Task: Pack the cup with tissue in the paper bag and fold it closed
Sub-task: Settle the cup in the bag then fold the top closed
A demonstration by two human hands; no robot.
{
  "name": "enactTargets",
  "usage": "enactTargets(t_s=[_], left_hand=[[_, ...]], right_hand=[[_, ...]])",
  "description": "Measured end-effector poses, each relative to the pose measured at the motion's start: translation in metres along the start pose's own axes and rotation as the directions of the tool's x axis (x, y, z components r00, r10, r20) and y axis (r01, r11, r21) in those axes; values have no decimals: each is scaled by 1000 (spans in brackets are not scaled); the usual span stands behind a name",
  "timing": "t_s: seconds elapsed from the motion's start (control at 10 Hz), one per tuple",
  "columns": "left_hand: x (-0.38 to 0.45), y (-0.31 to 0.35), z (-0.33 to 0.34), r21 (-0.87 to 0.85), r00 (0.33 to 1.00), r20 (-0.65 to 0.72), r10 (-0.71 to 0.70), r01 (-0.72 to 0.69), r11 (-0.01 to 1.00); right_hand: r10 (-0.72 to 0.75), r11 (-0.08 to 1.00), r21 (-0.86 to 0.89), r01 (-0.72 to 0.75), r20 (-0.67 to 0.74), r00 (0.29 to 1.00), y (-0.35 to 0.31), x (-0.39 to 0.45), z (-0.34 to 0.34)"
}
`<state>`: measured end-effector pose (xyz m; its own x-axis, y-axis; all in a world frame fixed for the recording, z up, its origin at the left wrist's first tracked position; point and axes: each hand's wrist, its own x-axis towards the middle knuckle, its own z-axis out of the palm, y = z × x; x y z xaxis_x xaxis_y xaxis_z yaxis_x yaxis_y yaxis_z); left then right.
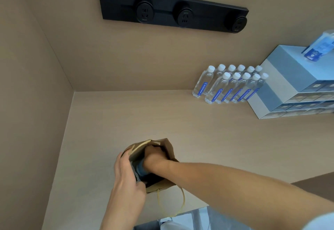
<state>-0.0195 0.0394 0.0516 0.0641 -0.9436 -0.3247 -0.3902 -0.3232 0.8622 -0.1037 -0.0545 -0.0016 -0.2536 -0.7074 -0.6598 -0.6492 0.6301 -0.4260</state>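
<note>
A brown paper bag (169, 150) stands open on the counter near its front edge. My left hand (126, 177) grips the bag's left rim and holds the mouth apart. My right hand (153, 156) reaches down inside the bag, fingers curled and partly hidden by the paper. Below that hand a blue-grey object (140, 169) shows inside the bag; I cannot tell whether it is the cup or tissue, nor whether my right hand grips it. A yellowish cord handle (182, 202) hangs off the bag's near side.
Several water bottles (227, 87) stand at the back right beside stacked pale blue boxes (289, 85). A black socket strip (171, 11) is mounted on the back wall. A side wall (36, 103) closes off the left. The counter's front edge lies just behind the bag.
</note>
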Motion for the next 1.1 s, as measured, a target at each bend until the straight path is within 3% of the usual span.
enactTargets(t_s=[0.1,0.3,0.5,0.6,0.7,0.8,0.9,1.1], left_hand=[[2,0,0,-12,1000,2,3,-3,1000],[0,1,1,-13,1000,0,8,-8,1000],[1,-5,1,-17,999,-12,51,-51,999],[3,-12,1,-6,999,-35,30,-30,1000],[0,-11,0,-28,999,-32,40,-41,999],[-3,-9,1,-48,997,-9,74,-74,996],[-5,-7,2,-56,998,-8,60,-60,997],[-3,-11,1,-64,999,-38,25,-27,998]], right_hand=[[-239,864,-418,280,149,959,-1,0,-8],[-161,867,-392,307,361,918,2,-6,-7],[-253,815,-360,454,484,838,-14,-22,-32],[-180,880,-285,379,539,823,-30,-18,-47],[-69,760,-521,388,529,846,-36,-8,-54],[105,476,-792,381,481,870,-32,-3,-42],[274,429,-844,321,460,845,-25,4,-27],[253,468,-811,351,504,826,-15,13,-9]])
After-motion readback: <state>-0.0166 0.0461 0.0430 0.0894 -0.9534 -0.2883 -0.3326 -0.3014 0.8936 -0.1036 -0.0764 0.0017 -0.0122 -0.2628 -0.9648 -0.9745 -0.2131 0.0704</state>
